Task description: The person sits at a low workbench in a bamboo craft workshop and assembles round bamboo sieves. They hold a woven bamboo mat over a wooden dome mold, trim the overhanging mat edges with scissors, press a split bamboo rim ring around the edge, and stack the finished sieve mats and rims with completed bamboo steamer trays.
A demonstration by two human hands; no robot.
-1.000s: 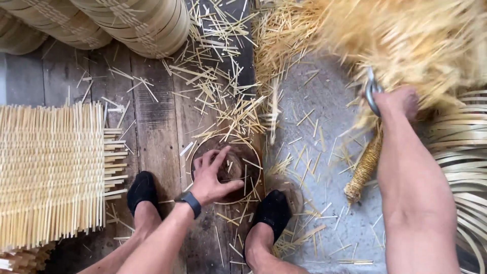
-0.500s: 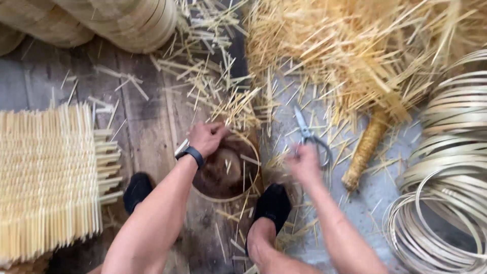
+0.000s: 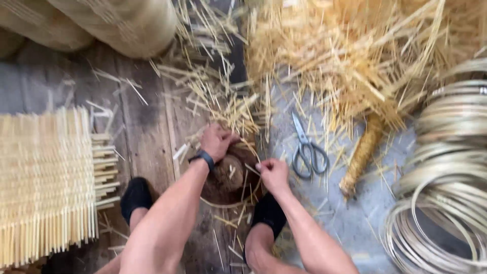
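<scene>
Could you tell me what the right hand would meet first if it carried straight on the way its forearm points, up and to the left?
Probably the round brown block that the right hand is already touching; past it lies the left hand, though depth is unclear.

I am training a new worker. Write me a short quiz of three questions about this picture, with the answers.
1. True or false: the scissors lie on the floor, in no hand.
2. Which hand wears a dark wristband: A left, B right?
3. What round brown thing do both hands touch?

Key: 1 true. 2 A. 3 The shallow brown bowl; the right hand is at its rim.
</scene>
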